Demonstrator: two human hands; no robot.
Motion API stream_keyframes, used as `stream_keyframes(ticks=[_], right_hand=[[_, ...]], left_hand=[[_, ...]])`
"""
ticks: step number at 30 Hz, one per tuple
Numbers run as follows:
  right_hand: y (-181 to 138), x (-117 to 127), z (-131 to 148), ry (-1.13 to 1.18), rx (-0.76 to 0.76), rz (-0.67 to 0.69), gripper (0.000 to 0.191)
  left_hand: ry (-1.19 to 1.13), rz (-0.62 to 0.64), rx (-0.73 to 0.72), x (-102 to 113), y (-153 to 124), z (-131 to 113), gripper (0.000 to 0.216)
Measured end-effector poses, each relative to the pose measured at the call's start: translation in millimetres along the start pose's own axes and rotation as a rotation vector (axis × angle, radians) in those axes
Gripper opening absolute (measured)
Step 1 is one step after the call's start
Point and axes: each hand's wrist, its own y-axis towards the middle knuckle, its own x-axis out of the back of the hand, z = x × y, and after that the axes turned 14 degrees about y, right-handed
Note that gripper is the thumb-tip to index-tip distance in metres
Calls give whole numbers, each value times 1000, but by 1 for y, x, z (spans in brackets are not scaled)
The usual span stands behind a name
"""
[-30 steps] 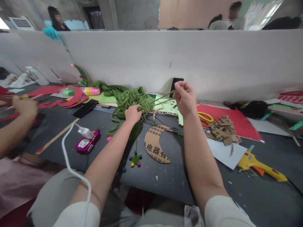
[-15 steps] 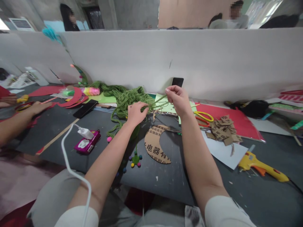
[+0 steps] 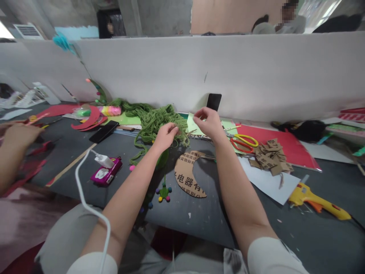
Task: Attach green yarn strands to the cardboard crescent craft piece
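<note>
A tangled heap of green yarn lies against the white partition. My left hand is closed at the heap's near right side, fingertips pinching the yarn. Just right of the heap, my right hand hovers over light green paper. Its fingers are curved and a little apart, with no strand visible between them. Between my forearms lies a crescent-shaped piece of cardboard with printed characters. A small green star tipped with coloured balls sits left of the crescent, partly beside my left forearm.
Right of my arm are scissors, cardboard scraps, white paper and a yellow glue gun. Left lie a phone, a purple packet under a white charger and cable. A co-worker's hand works far left.
My right hand has let go of the green strand it was pulling taut and shifted slightly left and down. The strand's ends now hang by the heap. The co-worker's hand has moved left.
</note>
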Motion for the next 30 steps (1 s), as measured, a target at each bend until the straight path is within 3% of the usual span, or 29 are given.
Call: stream_keyframes(ticks=[2, 4, 9, 14, 20, 26, 30], right_hand=[[-4, -6, 4, 53, -126, 377, 16], [-7, -14, 4, 11, -199, 573, 26], [-7, -32, -13, -90, -150, 405, 40], [-7, -31, -28, 132, -216, 531, 28], [-6, -29, -31, 115, -193, 556, 18], [-6, -32, -38, 152, -182, 473, 17], [-8, -34, -33, 145, -140, 518, 14]], left_hand=[[-41, 15, 17, 2, 2, 0, 23], [-59, 25, 30, 4, 2, 1, 27], [-55, 56, 57, 6, -1, 8, 28], [-98, 79, 81, 2, -1, 17, 25], [-88, 76, 108, -2, -2, 18, 23], [-65, 88, 129, -3, -4, 17, 22], [-71, 49, 161, -6, -3, 20, 22]])
